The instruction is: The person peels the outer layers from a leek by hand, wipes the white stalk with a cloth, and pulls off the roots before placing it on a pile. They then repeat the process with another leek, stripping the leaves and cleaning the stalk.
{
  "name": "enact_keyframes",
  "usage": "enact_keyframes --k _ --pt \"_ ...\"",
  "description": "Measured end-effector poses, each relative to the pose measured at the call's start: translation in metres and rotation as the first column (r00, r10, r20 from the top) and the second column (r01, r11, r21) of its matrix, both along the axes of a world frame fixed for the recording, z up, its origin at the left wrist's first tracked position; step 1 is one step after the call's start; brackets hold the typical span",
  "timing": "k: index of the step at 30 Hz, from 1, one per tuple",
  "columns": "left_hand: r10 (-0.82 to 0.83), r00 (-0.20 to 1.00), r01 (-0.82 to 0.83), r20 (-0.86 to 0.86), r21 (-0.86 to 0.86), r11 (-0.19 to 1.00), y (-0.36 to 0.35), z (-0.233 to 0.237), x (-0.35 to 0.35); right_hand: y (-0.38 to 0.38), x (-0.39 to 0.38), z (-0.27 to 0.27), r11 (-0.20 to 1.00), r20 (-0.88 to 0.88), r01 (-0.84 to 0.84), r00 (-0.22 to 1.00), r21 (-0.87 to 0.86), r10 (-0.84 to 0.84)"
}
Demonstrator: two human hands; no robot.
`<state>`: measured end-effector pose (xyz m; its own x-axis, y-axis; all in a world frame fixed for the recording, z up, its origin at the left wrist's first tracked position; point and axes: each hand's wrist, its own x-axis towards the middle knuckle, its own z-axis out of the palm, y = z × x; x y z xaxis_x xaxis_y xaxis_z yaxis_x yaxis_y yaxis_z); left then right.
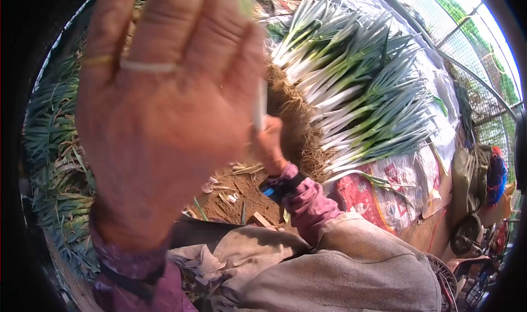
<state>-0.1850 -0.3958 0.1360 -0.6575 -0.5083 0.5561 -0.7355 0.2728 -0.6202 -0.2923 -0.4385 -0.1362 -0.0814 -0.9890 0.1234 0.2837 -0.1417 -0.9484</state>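
Note:
Close to the camera, my left hand is raised with its back toward me and fills much of the view. Its fingers look stretched and slightly apart, with rings on two of them; the tips are cut off by the top edge. Beyond it, my right hand is closed around the white stalk of a leek. Most of that stalk is hidden behind my left hand. A blurred bit of green shows by the left fingers at the top. Right of my right hand lies a long row of leeks, roots toward me.
Piled green leafy stalks line the left side. Soil with trimmings lies below my hands. A red and white sack is under the row's near end. At the right are a mesh fence and a wheel. Pale cloth covers my lap.

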Motion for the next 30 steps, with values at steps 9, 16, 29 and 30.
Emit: enact_keyframes --k 9,16,29,30 --pt "0.538 0.838 -0.495 0.088 0.536 0.684 0.115 -0.094 0.129 -0.081 -0.187 -0.085 0.908 0.048 0.156 0.981 0.388 -0.189" --pt "0.900 0.435 -0.537 0.006 0.804 0.254 0.259 -0.129 0.210 -0.104 -0.275 -0.203 0.695 0.244 0.013 0.931 0.719 -0.271" --pt "0.910 -0.117 0.182 -0.398 0.892 0.414 0.291 -0.205 0.183 -0.111 -0.205 -0.253 0.745 -0.119 -0.263 0.902 0.613 0.416" --pt "0.913 -0.028 0.064 -0.407 0.911 0.408 0.294 -0.212 0.177 -0.097 -0.184 -0.235 0.824 -0.486 -0.256 0.704 0.506 0.517"
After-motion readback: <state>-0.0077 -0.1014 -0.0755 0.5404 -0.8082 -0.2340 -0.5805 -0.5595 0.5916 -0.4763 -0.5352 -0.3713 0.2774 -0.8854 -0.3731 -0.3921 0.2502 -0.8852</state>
